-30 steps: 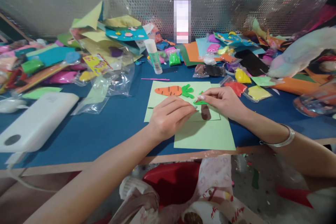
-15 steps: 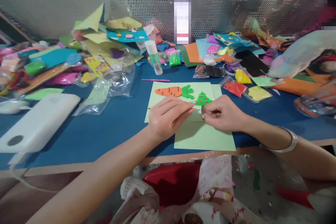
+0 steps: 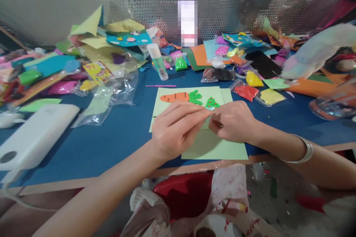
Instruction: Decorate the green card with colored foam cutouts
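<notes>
Two light green paper sheets [image 3: 214, 148] lie overlapped on the blue table. An orange clay carrot [image 3: 174, 97] with green leaves [image 3: 195, 97] is stuck on the far sheet, and a small green clay tree [image 3: 212, 103] with red dots sits to its right. My left hand [image 3: 175, 129] rests on the paper with its fingers pressed together, tips meeting my right hand just below the tree. My right hand [image 3: 235, 122] is pinched over a small brown clay piece [image 3: 219, 124], mostly hidden under its fingers. What my left hand holds is hidden.
A glue stick [image 3: 158, 61] stands behind the sheets, with a thin pink stick [image 3: 160, 86] lying near it. A white device [image 3: 36, 133] lies at left beside empty plastic bags [image 3: 111, 92]. Red [image 3: 244, 90] and yellow [image 3: 268, 96] clay bags lie at right. Coloured paper is heaped along the back.
My right hand has slid down off the green tree, uncovering it, and closed over the brown piece below. My left hand's fingertips have moved in against it.
</notes>
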Tool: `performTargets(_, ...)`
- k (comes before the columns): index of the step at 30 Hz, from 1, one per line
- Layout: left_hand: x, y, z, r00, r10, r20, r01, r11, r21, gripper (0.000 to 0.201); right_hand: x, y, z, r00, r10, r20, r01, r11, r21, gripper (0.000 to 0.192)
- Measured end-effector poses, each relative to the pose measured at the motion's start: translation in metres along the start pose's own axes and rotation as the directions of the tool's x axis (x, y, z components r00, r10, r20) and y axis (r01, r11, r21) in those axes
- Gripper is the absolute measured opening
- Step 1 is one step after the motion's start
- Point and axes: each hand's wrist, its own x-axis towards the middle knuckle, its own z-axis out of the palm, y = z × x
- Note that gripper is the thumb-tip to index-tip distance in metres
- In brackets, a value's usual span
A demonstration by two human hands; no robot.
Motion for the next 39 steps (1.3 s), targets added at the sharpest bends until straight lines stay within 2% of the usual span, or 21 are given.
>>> performTargets(8,0.012,0.011,0.007,0.999,0.012,0.03,-0.01,0.997,-0.074,0.002,-0.003,-0.001,0.005,0.995,-0.071,-0.073,0.072,0.997,0.008,0.025)
performTargets(12,0.01,0.012,0.009,0.997,0.028,0.066,-0.023,0.997,-0.07,0.004,-0.005,-0.002,0.007,0.991,-0.084,-0.105,0.088,0.996,0.03,0.021)
performTargets(18,0.002,0.012,0.013,0.994,0.089,0.057,-0.087,0.995,-0.041,0.004,-0.005,-0.003,0.007,0.993,-0.066,-0.102,0.073,0.995,0.067,0.015)
performTargets(22,-0.003,0.012,0.013,0.991,0.116,0.073,-0.121,0.991,0.057,0.012,-0.004,-0.002,0.006,0.994,-0.101,-0.035,0.103,0.994,0.047,0.021)
performTargets(25,-0.006,0.01,0.011,0.984,0.138,0.113,-0.149,0.984,0.095,0.02,-0.005,-0.001,0.007,0.994,-0.104,-0.03,0.104,0.994,0.024,0.024)
performTargets(28,-0.009,0.009,0.01,0.98,0.15,0.129,-0.161,0.983,0.082,0.026,-0.006,-0.002,0.008,0.993,-0.116,-0.032,0.116,0.993,0.021,0.022)
performTargets(33,-0.013,0.008,0.011,0.982,0.122,0.145,-0.126,0.992,0.023,0.038,-0.005,-0.006,0.006,0.996,-0.066,-0.064,0.068,0.997,0.021,0.028)
performTargets(39,-0.015,0.009,0.012,0.984,0.094,0.154,-0.095,0.995,0.003,0.046,-0.004,-0.008,0.005,0.994,-0.067,-0.085,0.069,0.997,0.027,0.03)
